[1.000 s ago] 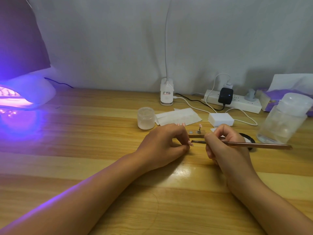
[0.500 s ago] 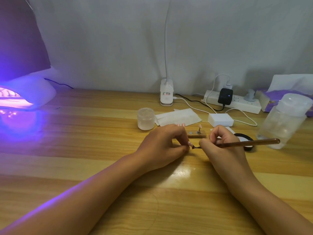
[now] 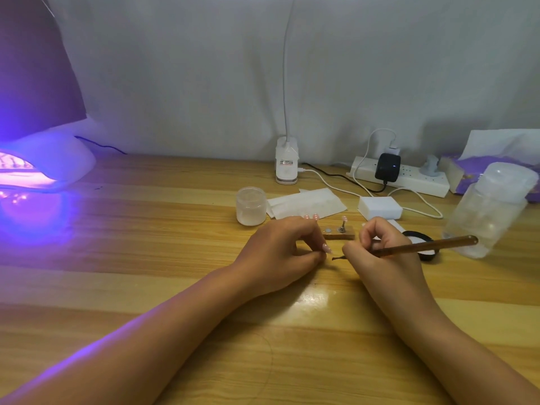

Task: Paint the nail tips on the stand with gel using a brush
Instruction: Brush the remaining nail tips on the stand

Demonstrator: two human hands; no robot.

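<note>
two hands meet at the middle of the wooden table (image 3: 146, 229), both resting on its surface, probably for steadiness in fine work. the left hand (image 3: 280, 255) is curled, its thumb and forefinger pinching a single pink nail tip (image 3: 327, 248), which juts toward the right hand; whether a small holder peg lies hidden in the fingers cannot be told. the right hand (image 3: 380, 255) grips the brush (image 3: 423, 246) pen-fashion close to its working end, the long brown handle trailing out to the right. the dark bristle end (image 3: 336, 258) sits just beside the pinched tip, slightly lower; contact cannot be confirmed. taking the tip in the fingers appears intended to let it be turned to the brush.

the stand (image 3: 339, 235), a small brown block, lies just behind the gap between the hands, carrying one upright peg with a pale tip (image 3: 343, 219) and, nearer the left hand, a bare round metal spot. two more pink tips (image 3: 311, 216) show above the left knuckles. a black-rimmed gel pot (image 3: 420, 236) sits just behind the right hand, near for reloading. further off: a frosted jar (image 3: 250, 205), white wipes (image 3: 306, 202), a white block (image 3: 380, 207), a clear bottle (image 3: 491, 209), a power strip (image 3: 423, 182), and a glowing curing lamp (image 3: 43, 168) at far left.

judged stage: coating one tip; others appear to remain.
</note>
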